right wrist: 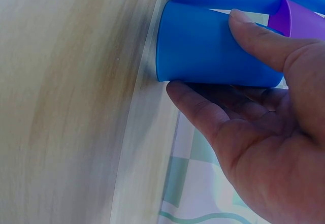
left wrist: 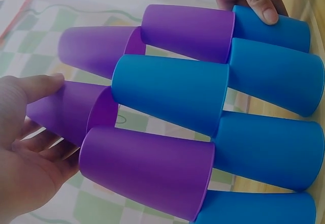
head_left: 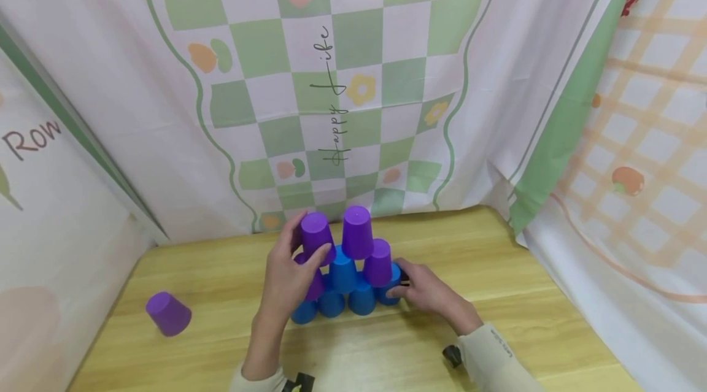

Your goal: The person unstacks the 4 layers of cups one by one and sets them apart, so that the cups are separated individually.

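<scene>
Upside-down plastic cups stand stacked as a pyramid on the table. Its bottom row is several blue cups (head_left: 361,299); above come a blue cup (head_left: 343,272) between two purple ones. On the third level stands a purple cup (head_left: 357,234). Left of it, my left hand (head_left: 289,281) grips another purple cup (left wrist: 66,107), thumb on the near side and fingers behind. This cup's rim is at the tops of the second-row cups; whether it bears on them I cannot tell. My right hand (head_left: 425,291) holds the rightmost bottom blue cup (right wrist: 213,51) between thumb and fingers.
One loose purple cup (head_left: 168,314) stands on the wooden table (head_left: 215,294), left of the pyramid. A checked cloth (head_left: 359,103) hangs behind the table's back edge, with more cloth at both sides.
</scene>
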`<action>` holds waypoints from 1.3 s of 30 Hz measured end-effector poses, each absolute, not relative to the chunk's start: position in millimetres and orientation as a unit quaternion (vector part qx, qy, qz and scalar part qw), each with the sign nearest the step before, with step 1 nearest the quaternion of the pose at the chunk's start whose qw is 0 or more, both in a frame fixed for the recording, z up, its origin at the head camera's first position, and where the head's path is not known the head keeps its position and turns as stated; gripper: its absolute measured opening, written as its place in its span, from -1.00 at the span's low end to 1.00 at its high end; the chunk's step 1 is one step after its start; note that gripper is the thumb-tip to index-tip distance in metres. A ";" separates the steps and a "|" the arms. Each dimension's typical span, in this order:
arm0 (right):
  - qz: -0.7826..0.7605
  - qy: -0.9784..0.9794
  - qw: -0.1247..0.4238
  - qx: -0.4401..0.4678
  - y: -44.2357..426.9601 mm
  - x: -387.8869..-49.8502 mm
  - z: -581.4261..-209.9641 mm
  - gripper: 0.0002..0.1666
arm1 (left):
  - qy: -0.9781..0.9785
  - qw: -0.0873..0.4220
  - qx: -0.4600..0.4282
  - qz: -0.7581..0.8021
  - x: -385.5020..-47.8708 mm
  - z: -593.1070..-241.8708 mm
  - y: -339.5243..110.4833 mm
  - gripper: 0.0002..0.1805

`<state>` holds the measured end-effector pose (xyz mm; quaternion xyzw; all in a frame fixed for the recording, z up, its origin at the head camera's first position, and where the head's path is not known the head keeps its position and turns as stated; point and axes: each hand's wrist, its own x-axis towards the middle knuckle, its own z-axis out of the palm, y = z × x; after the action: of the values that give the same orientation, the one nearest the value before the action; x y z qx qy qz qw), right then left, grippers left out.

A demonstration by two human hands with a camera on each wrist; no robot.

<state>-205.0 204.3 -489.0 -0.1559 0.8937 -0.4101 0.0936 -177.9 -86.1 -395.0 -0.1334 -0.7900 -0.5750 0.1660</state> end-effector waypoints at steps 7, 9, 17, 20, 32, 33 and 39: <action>-0.408 0.896 0.092 -0.152 203.8 -205.0 -489.0 -0.46 | -0.789 0.178 -0.130 -0.574 -175.2 -391.8 -88.8 -0.22; -0.407 0.896 0.092 -0.150 203.8 -204.8 -488.9 -0.45 | -0.790 0.178 -0.125 -0.574 -173.6 -390.5 -90.0 -0.23; -0.408 0.896 0.095 -0.150 203.7 -204.2 -488.9 -0.43 | -0.790 0.197 -0.109 -0.570 -166.1 -389.2 -101.4 -0.23; -0.407 0.896 0.096 -0.148 203.5 -204.3 -488.7 -0.43 | -0.788 0.210 -0.101 -0.570 -164.1 -388.9 -108.0 -0.22; -0.410 0.896 0.099 -0.140 203.4 -204.3 -488.4 -0.43 | -0.782 0.219 -0.064 -0.580 -156.5 -390.2 -125.8 -0.21; -0.410 0.896 0.099 -0.140 203.6 -204.3 -488.4 -0.43 | -0.783 0.221 -0.063 -0.579 -156.5 -390.2 -126.7 -0.21; -0.410 0.895 0.099 -0.143 204.0 -204.6 -488.2 -0.43 | -0.785 0.242 -0.051 -0.568 -155.5 -384.3 -134.0 -0.23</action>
<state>-204.6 204.0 -488.2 -0.1426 0.8954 -0.4100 0.0995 -155.5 -134.0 -384.3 -0.0507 -0.7846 -0.5684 0.2424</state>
